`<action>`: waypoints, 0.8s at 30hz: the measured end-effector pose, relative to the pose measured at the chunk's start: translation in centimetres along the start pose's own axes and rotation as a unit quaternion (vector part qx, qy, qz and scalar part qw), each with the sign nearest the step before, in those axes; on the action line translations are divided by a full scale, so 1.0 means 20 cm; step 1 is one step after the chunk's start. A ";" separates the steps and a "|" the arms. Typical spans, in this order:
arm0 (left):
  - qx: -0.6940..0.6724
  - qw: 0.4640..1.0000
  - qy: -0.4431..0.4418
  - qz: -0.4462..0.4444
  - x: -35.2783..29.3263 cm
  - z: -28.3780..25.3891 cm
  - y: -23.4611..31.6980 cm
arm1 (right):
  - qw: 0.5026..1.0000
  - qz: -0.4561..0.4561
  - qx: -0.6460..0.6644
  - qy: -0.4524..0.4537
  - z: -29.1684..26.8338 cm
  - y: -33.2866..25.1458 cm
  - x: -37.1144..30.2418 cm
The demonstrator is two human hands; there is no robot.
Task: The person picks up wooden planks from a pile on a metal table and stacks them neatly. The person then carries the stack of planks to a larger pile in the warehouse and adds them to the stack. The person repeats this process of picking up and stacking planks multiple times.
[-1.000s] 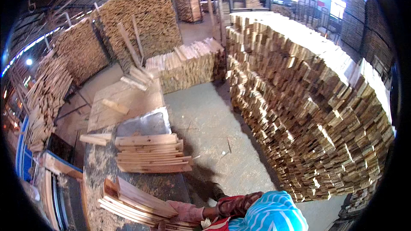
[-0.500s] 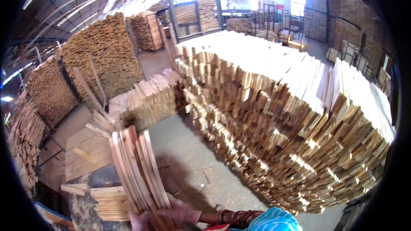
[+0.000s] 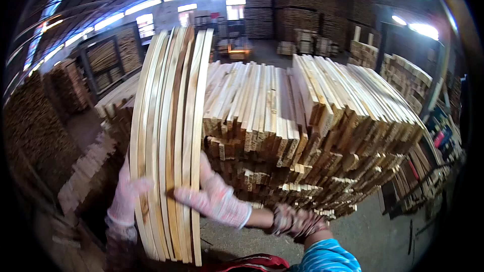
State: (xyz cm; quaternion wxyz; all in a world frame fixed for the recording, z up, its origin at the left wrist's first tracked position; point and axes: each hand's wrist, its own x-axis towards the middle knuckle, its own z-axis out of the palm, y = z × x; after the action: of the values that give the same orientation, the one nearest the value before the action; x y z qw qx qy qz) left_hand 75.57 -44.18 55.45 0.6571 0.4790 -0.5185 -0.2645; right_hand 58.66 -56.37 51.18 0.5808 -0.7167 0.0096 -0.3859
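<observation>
A bundle of several narrow wooden boards (image 3: 166, 136) stands on edge between my hands, its far ends raised. My left hand (image 3: 123, 191), in a pale pinkish knit glove, presses the bundle's left side with the thumb across the near face. Gripping the right side is my right hand (image 3: 214, 196), gloved alike, its thumb over the board edges. Both hands are closed on the boards. Just beyond the bundle lies a large stack of boards (image 3: 262, 100), packed on edge in layers. The bundle hides part of it.
Lower stacked wood (image 3: 85, 171) lies to the left. Tall board stacks (image 3: 300, 7) rise at the back. On the right stand a dark metal post (image 3: 383, 45) and a rack of wood (image 3: 413, 171). Bare concrete floor (image 3: 353, 231) shows below the large stack.
My view has swung right, toward the large stack. The bundle has come up from low on the left and now stands before that stack, both hands still holding it.
</observation>
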 end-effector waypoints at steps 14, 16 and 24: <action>-0.154 0.974 -0.141 -0.084 1.54 0.98 -0.45 | 0.646 0.341 -0.669 0.137 -1.39 -0.49 0.65; -0.044 0.994 -0.049 -0.082 1.63 1.08 -0.56 | 0.608 0.267 -0.747 0.014 -1.56 -0.35 0.63; 0.005 0.995 -0.037 -0.087 1.64 1.13 -0.58 | 0.608 0.274 -0.741 0.076 -1.57 -0.33 0.59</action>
State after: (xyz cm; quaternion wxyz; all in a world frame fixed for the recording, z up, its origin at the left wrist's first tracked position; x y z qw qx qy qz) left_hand 66.78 -84.52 59.03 0.6092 0.5154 -0.5004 -0.3359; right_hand 46.38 -85.68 63.94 -0.0732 -0.8341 0.5328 -0.1227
